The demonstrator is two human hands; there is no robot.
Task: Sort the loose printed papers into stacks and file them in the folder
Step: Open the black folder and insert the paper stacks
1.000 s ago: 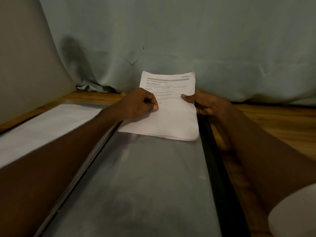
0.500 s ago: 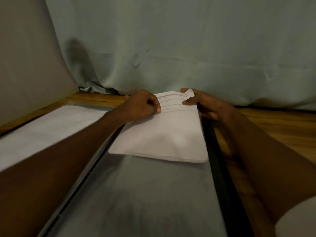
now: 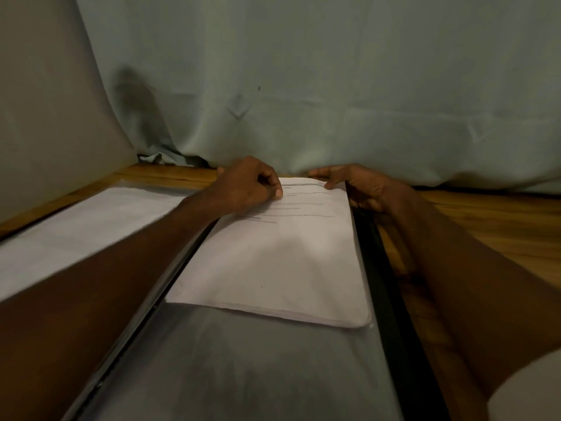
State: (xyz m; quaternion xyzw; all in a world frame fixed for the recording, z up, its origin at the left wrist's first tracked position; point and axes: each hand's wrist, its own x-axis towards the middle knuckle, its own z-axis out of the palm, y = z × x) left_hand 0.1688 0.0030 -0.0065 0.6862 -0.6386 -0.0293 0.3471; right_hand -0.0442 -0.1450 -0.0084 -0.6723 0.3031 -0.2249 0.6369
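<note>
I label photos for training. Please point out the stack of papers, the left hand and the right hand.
stack of papers (image 3: 273, 268): head view, blank lower part of the top sheet.
left hand (image 3: 246, 186): head view, back of the hand.
right hand (image 3: 361, 186): head view, middle of the hand.

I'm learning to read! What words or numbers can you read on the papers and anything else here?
Printed lines on the top sheet of the paper stack: there is text, but it is too small and blurred to read.
White sheet in the folder's left side: no print shows.
Folder, curtain, wooden table: no words, labels or numbers.
</note>
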